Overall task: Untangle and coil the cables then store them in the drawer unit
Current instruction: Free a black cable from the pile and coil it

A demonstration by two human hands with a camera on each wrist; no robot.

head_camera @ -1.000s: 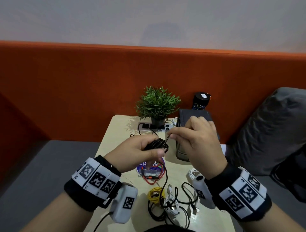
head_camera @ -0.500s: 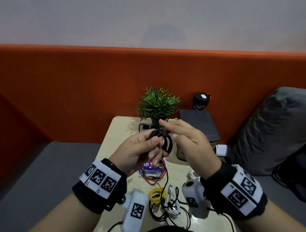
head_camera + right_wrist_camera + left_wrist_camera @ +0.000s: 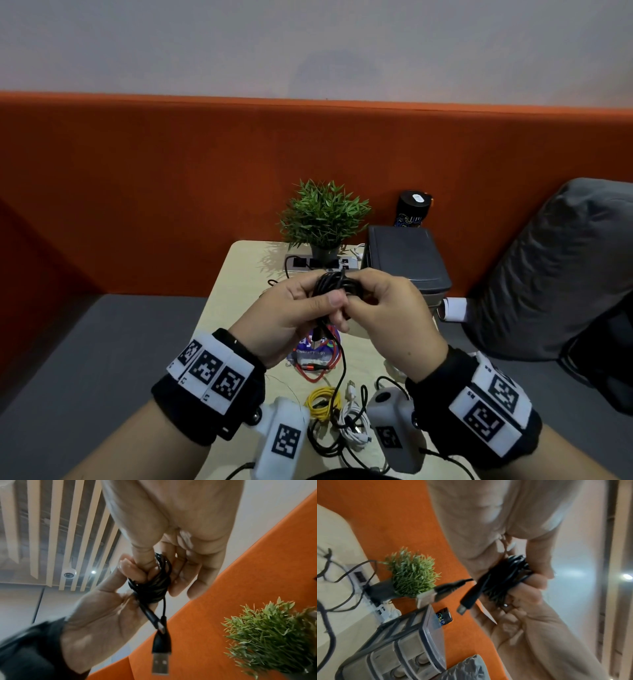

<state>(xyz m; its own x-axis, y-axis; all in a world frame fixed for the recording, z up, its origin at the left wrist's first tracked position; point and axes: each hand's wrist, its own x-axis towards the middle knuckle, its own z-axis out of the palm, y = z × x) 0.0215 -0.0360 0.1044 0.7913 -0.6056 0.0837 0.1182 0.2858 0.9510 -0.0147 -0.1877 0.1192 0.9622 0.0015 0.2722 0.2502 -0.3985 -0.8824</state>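
Observation:
A coiled black cable (image 3: 334, 286) is held up above the table between both hands. My left hand (image 3: 318, 301) grips the coil from the left, thumb across it. My right hand (image 3: 363, 299) pinches it from the right, thumb pressed on the loops (image 3: 152, 585). Two USB plugs hang free below the coil, a wide one (image 3: 428, 597) and a slim one (image 3: 467, 601). The grey drawer unit (image 3: 407, 260) stands at the table's back right, its drawers (image 3: 399, 655) closed. Tangled yellow (image 3: 323, 401), white (image 3: 352, 425), red (image 3: 318, 371) and black cables lie on the table below my wrists.
A potted plant (image 3: 323, 216) and a white power strip (image 3: 301, 263) sit at the back of the small beige table (image 3: 233, 294). A black can (image 3: 412, 212) stands behind the drawer unit. An orange panel backs the table; a grey cushion (image 3: 555, 267) lies to the right.
My right hand went from pinching the cable's end beside the coil to closing on the coil itself. Both hands have drawn together around it.

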